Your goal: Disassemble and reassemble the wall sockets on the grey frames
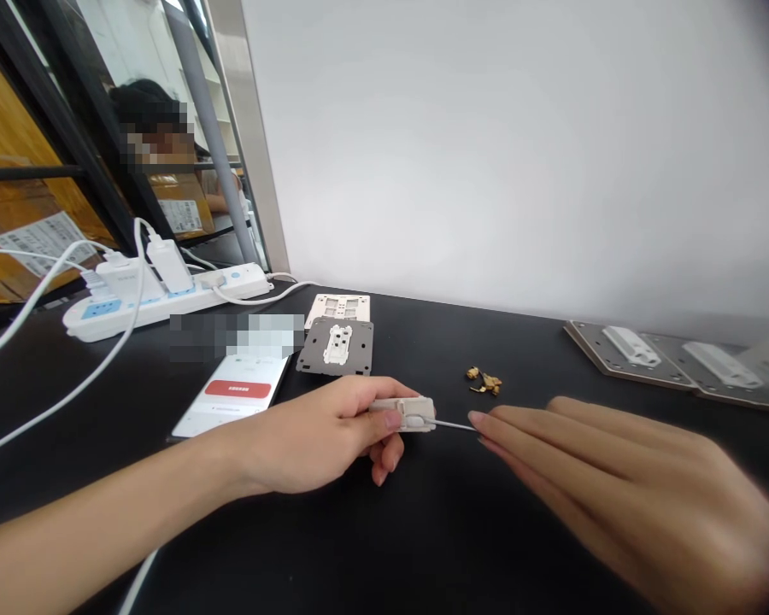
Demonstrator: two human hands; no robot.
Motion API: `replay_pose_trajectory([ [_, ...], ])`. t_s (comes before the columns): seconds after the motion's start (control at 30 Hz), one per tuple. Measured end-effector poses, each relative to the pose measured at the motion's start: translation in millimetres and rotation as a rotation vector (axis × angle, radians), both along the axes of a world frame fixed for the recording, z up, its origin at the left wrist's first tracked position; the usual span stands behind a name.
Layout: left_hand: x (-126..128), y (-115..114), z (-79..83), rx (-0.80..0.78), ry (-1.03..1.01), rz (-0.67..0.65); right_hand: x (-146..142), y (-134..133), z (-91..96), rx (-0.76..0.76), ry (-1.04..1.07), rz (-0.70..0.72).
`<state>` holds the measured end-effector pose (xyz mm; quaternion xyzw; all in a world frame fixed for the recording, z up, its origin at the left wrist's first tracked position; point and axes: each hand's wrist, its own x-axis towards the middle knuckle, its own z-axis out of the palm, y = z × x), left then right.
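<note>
Far left of the left hand, a strip (160, 295) lies on the black table (384, 547) with chargers plugged in, and white cables (51, 393) run from it towards the near edge. Nearer, just beyond the left wrist, a phone (231, 397) lies face up with its screen lit. Beyond the left knuckles sits a grey plate (337, 346), with a white plate (338, 306) touching its far edge.

The left hand (320, 436) is curled closed, its thumb and forefinger pinching a small white part (407, 414) just above the table, between the two hands. A thin pin (452, 424) sticks out of the part's right end and reaches the right fingertips.

Beyond the gap between the hands lie some brass bits (484, 382).

The right hand (615, 478) is stretched long, fingers straight and close together, tips at the pin's end. Its thumb is hidden, so I cannot tell whether it grips the pin. Beyond it, far right, lie grey panels (666, 359) with white pieces on top.
</note>
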<state>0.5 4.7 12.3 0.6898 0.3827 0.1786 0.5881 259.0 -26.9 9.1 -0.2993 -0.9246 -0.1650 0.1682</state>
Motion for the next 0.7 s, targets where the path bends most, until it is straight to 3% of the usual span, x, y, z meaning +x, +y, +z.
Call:
replay_pose_trajectory([
  [0.13,1.4,0.7,0.0,0.009,0.041,0.006,-0.9,1.5,-2.8,-0.06,0.131,0.017],
  [0.23,-0.4,-2.8,-1.2,0.1,0.091,-0.001,-4.4,2.5,-6.2,-0.171,0.27,-0.026],
  [0.47,-0.4,-19.3,-1.3,0.693,0.3,0.042,-13.8,-1.3,-9.0,-0.286,0.421,-0.078],
  [0.7,7.4,-6.6,-5.9,1.329,0.527,-0.047,-20.8,-5.8,-10.8,-0.281,0.465,-0.076],
])
